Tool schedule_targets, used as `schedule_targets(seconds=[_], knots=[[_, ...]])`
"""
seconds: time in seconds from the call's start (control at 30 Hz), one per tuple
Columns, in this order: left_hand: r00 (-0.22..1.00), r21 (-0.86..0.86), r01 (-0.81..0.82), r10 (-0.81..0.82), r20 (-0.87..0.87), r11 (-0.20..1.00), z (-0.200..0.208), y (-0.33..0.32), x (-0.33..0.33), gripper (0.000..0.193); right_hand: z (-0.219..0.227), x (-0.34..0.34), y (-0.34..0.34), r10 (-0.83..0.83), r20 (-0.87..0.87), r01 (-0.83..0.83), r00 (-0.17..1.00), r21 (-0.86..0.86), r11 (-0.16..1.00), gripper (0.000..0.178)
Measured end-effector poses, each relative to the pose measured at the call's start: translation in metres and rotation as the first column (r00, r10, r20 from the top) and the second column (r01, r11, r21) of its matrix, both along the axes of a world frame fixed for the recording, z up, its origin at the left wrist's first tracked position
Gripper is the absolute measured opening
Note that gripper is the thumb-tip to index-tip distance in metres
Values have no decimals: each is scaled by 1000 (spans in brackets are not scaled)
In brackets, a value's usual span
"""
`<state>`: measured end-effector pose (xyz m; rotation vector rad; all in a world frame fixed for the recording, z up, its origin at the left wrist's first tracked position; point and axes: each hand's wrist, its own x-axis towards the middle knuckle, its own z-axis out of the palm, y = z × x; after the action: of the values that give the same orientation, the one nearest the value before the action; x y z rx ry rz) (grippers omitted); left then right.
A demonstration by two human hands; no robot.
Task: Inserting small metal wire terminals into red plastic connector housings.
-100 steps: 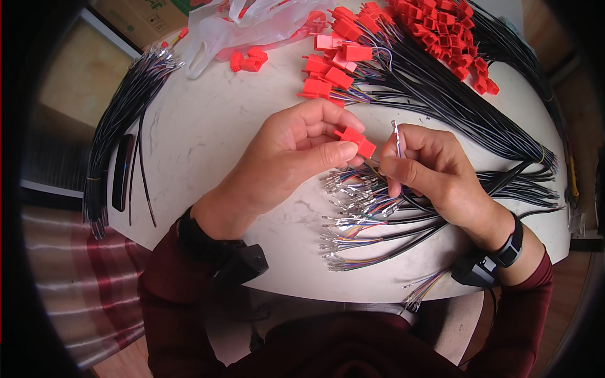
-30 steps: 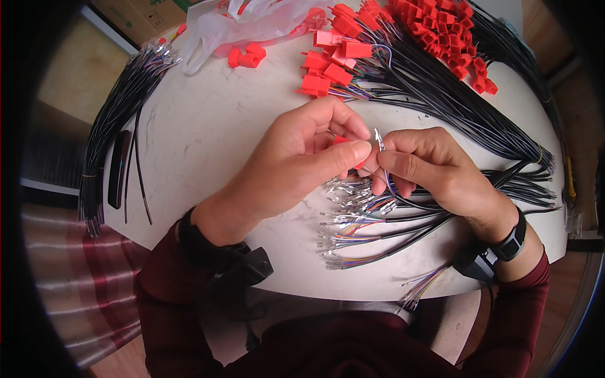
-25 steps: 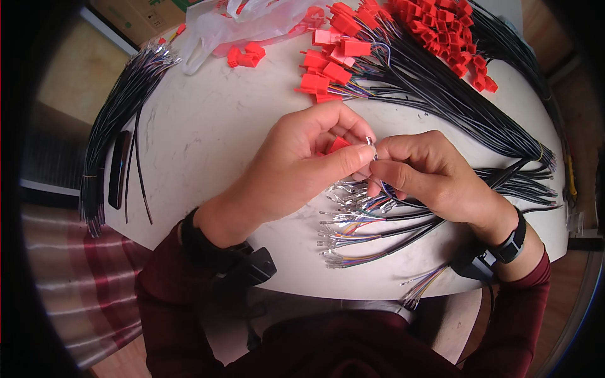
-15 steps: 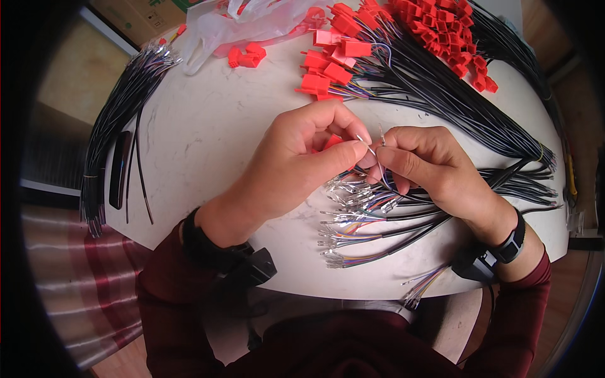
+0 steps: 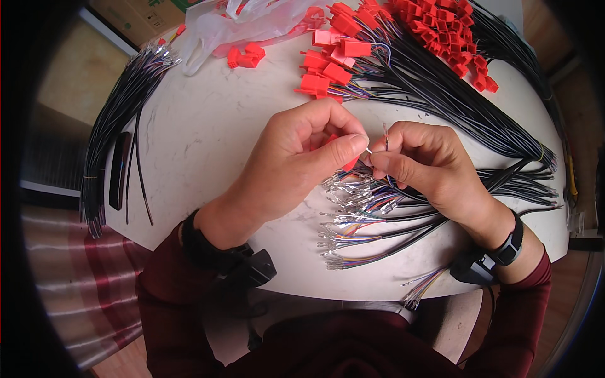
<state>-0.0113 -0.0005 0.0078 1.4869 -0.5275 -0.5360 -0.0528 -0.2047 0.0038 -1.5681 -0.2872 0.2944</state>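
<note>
My left hand point(image 5: 302, 151) is closed, with a red plastic connector housing point(image 5: 350, 165) partly showing behind its thumb. Thumb and forefinger pinch the end of a thin white wire point(image 5: 369, 150); its tip is hidden. My right hand point(image 5: 432, 160) grips the same wire close by, fingertips almost touching the left ones. Another thin wire with a metal terminal point(image 5: 386, 132) sticks up by the right forefinger. Below both hands, black cables fan out, their coloured wires ending in bare silver terminals point(image 5: 353, 195).
Cables with red housings point(image 5: 334, 72) lie across the far table, beside a heap of red housings point(image 5: 441, 38). A plastic bag point(image 5: 252, 28) and loose red housings point(image 5: 247, 57) are at the back. A cable bundle point(image 5: 120, 113) and a dark flat object point(image 5: 118, 170) lie left.
The wire's metal tip, visible above my left thumb before, is now hidden between the left fingertips. My right fingers have shifted slightly, and the second terminal stands more upright.
</note>
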Motion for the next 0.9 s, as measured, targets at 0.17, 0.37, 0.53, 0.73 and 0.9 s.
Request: schedule_targets(seconds=[0.17, 0.37, 0.53, 0.73, 0.9], knots=[[999, 34, -30, 29, 21, 999, -2, -1, 1, 10, 5, 1, 0, -36, -37, 36, 999, 3, 999, 8], [998, -9, -20, 21, 64, 1000, -5, -1, 0, 11, 1, 1, 1, -67, -18, 68, 998, 47, 997, 7], [991, -21, -40, 37, -130, 999, -2, -2, 2, 17, -3, 1, -1, -106, 35, 104, 994, 70, 992, 8], [989, -61, 67, -75, -130, 996, 2, 9, 5, 23, 0, 2, -1, -106, 30, 103, 994, 89, 991, 6], [979, -35, 64, -70, -189, 997, 5, 9, 7, 25, -1, 3, -6, -100, 105, 95, 989, 53, 994, 5]])
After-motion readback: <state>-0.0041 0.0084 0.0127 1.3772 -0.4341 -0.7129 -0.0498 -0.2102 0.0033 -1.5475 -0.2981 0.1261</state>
